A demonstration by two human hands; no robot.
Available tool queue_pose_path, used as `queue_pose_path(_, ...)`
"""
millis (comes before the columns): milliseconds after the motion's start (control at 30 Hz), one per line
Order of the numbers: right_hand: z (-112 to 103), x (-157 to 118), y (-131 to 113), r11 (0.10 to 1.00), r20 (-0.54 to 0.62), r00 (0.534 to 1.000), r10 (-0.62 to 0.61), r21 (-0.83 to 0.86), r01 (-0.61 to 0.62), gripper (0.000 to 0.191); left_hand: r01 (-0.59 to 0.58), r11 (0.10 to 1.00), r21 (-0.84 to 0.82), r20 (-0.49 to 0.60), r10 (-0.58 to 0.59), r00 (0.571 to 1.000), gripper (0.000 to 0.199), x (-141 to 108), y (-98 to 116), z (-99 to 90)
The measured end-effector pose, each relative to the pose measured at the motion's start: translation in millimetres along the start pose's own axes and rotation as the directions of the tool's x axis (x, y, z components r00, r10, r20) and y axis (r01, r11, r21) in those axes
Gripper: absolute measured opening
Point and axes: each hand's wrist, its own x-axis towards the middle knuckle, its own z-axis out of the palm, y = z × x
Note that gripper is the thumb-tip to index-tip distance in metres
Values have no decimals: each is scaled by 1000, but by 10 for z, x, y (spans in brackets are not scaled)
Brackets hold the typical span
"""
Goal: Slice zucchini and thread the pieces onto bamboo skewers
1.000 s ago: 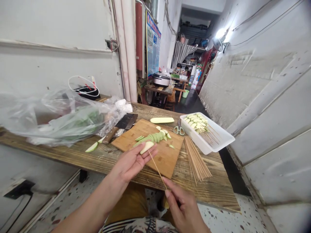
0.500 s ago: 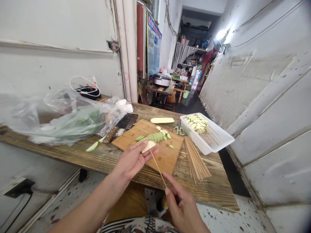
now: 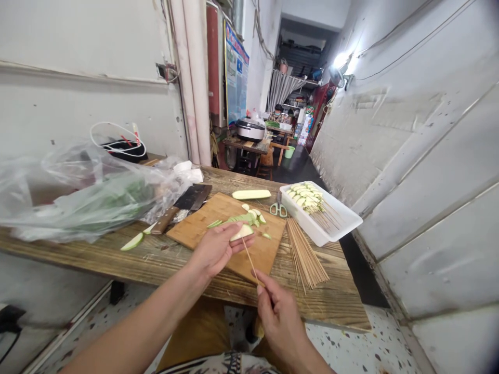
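Note:
In my left hand (image 3: 218, 248) I hold a pale green-edged vegetable slice (image 3: 242, 232), like zucchini, between thumb and fingers above the cutting board (image 3: 195, 221). My right hand (image 3: 278, 306) pinches a thin wooden skewer (image 3: 250, 255), whose upper end meets the lower edge of the slice; how deep it goes in is hidden. Behind my left hand, more cut slices (image 3: 236, 220) lie in a row on the board. A bundle of loose skewers (image 3: 307, 259) rests right of the board.
A white tray (image 3: 343, 228) holds skewered slices at the right. Scissors (image 3: 278, 209) and a halved vegetable (image 3: 251, 195) lie behind the board. Left are a cleaver (image 3: 181, 208), slices (image 3: 132, 242) and a plastic bag (image 3: 97, 200). Farther back, a rice-cooker-like appliance (image 3: 250, 130) stands on a table.
My right hand has moved up and nearer my left hand, with less skewer showing between them. The whole view has shifted, so things appear farther left.

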Motion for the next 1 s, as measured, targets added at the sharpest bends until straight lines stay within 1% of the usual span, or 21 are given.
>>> queue_pose_path(133,18,-6,12,999,-14,999,36,36,-36,42,9,1000,27,23,-10,1000,13,26,-21,-13)
queue_pose_path(233,39,-12,25,996,-23,998,55,73,-53,44,-4,1000,22,20,3,1000,12,19,-28,-8)
queue_pose_path(467,52,-30,40,990,-76,997,25,141,-14,46,20,1000,18,23,-20,1000,14,-35,4,50)
queue_pose_path(600,54,-38,47,989,-99,995,10,149,5,47,22,1000,11,34,-23,999,13,-57,12,67)
queue_pose_path(767,52,-33,10,990,-84,996,16,143,-4,49,34,999,0,42,-34,999,11,-66,14,74)
queue_pose_path(1000,73,-44,36,992,-124,992,2,128,14,46,52,998,21,47,-53,998,16,-68,31,92)
